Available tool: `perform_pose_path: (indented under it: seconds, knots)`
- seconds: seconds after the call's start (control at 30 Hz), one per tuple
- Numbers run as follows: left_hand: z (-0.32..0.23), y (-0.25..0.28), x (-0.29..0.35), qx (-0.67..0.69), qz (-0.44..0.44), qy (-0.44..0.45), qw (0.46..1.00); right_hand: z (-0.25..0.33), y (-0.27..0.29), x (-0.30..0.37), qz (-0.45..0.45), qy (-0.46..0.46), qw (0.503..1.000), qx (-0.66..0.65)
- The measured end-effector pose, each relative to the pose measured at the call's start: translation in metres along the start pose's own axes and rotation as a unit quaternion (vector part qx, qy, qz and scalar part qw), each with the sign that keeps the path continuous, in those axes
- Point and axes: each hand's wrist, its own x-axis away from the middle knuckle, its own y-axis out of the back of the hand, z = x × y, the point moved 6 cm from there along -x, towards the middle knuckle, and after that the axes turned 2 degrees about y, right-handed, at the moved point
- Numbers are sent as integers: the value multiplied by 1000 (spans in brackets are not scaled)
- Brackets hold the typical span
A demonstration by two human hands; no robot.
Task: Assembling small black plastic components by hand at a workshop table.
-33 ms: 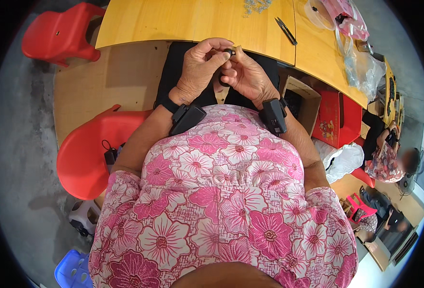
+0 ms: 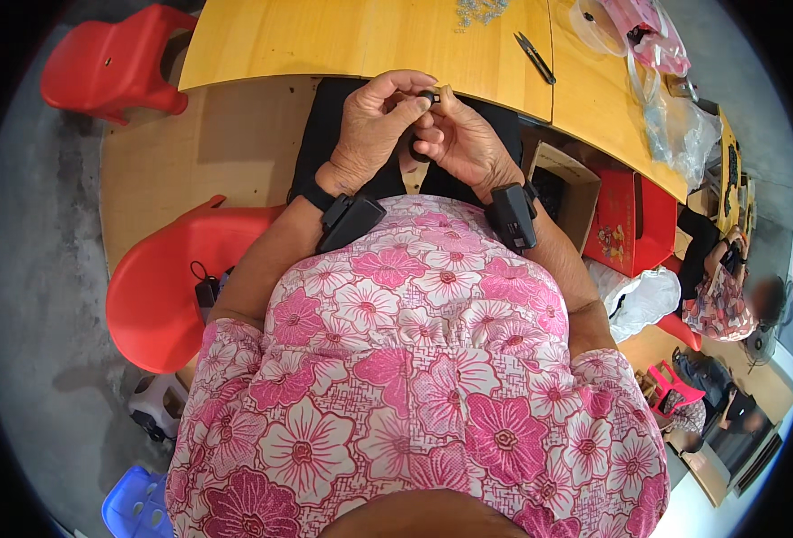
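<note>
Both hands are close together just off the near edge of the yellow wooden table (image 2: 325, 45). My left hand (image 2: 367, 125) pinches a small black piece (image 2: 428, 96) between thumb and forefinger. At its right end, my right hand (image 2: 470, 148) closes thumb and fingers on the same piece. Another dark, rounded part (image 2: 419, 152) shows under the curled right fingers; whether it joins the first piece I cannot tell. Fingers cover most of what is held, so its kind is unclear.
Black-handled thread snips (image 2: 535, 59) and a pile of small clear parts (image 2: 480, 11) lie on the table. Plastic bags (image 2: 684, 134) are at the right. Below stand a cardboard box (image 2: 569, 184) and a red box (image 2: 634, 224). Red chairs (image 2: 159, 296) flank my left. People sit far right.
</note>
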Motion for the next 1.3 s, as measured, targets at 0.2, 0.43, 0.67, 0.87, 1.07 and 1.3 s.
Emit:
perform_pose_path:
  seconds: [0.2,0.43,0.67,0.87,1.07,1.3]
  knots:
    - [-40,0,-1,-320,35,-200,926,8,-2,0,28,-1,998,54]
    - [-31,1,-5,-187,30,-80,979,13,7,0,7,-27,995,97]
    - [-19,-2,-5,-150,79,-55,984,11,-1,9,33,-55,993,102]
    - [-13,-3,-5,-155,102,-55,981,12,6,6,63,-51,992,99]
    - [1,-1,-4,-134,90,-56,985,16,9,8,12,-12,989,150]
    - [23,-21,6,36,159,116,980,26,4,8,-39,70,927,368]
